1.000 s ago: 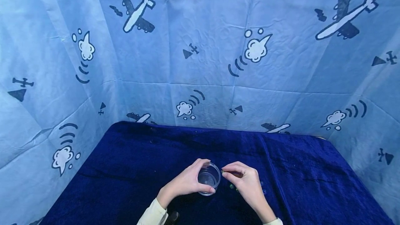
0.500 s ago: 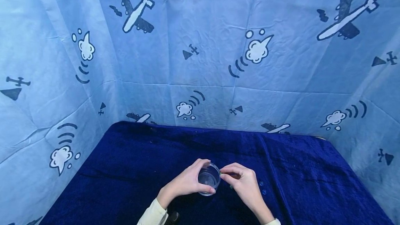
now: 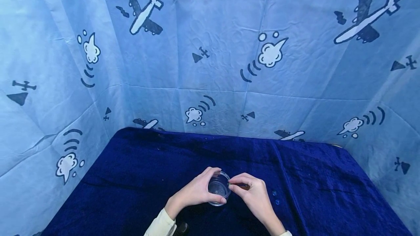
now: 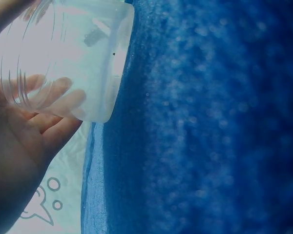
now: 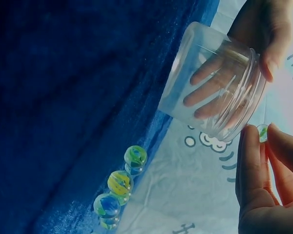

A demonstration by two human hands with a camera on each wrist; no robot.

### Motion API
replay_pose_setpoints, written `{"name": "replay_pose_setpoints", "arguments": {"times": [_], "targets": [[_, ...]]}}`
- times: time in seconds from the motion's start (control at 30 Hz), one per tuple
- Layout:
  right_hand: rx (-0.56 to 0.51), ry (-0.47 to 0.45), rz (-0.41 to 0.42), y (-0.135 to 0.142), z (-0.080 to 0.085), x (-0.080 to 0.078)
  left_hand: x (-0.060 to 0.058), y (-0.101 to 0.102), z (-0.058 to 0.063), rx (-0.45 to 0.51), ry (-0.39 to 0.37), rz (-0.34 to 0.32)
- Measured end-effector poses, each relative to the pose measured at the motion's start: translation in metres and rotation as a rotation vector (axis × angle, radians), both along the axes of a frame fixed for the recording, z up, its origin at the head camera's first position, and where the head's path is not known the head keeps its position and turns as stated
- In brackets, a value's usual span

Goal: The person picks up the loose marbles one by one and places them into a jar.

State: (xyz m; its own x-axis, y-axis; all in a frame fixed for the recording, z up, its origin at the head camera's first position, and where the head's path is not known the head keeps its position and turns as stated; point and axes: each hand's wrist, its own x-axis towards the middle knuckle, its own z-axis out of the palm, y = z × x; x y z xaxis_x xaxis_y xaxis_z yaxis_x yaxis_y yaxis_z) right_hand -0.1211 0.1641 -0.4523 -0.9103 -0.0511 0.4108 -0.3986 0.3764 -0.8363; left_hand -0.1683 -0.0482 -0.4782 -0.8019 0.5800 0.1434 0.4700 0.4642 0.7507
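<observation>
A clear plastic jar point(image 3: 217, 190) stands on the dark blue cloth, lidless, its mouth up. My left hand point(image 3: 193, 190) grips it round the side, thumb in front and fingers behind; in the left wrist view those fingers show through the jar wall point(image 4: 83, 58). Between thumb and fingertips, my right hand point(image 3: 254, 190) pinches a small glass marble point(image 5: 262, 132) with a green swirl, right by the jar's rim. Several more marbles point(image 5: 119, 183), with yellow, green and blue swirls, lie on the cloth near the right hand; the head view shows two blue ones point(image 3: 274, 193) beside the wrist.
Dark blue velvet cloth point(image 3: 157, 163) covers the table, with a long crease point(image 3: 285, 170) on the right. Light blue curtains point(image 3: 226, 54) printed with planes surround its back and sides. A dark object point(image 3: 182, 227) sits by the left sleeve.
My right hand has moved a little left with the marble, from beside the jar up to its rim. The left hand and jar have stayed put.
</observation>
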Motion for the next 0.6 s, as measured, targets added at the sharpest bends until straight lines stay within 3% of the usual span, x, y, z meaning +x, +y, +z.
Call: {"name": "replay_pose_setpoints", "arguments": {"times": [0.6], "targets": [[0.024,-0.014,-0.01,-0.0057,0.002,-0.0014,-0.004,-0.0011,0.0013,0.0,-0.004,0.001]]}}
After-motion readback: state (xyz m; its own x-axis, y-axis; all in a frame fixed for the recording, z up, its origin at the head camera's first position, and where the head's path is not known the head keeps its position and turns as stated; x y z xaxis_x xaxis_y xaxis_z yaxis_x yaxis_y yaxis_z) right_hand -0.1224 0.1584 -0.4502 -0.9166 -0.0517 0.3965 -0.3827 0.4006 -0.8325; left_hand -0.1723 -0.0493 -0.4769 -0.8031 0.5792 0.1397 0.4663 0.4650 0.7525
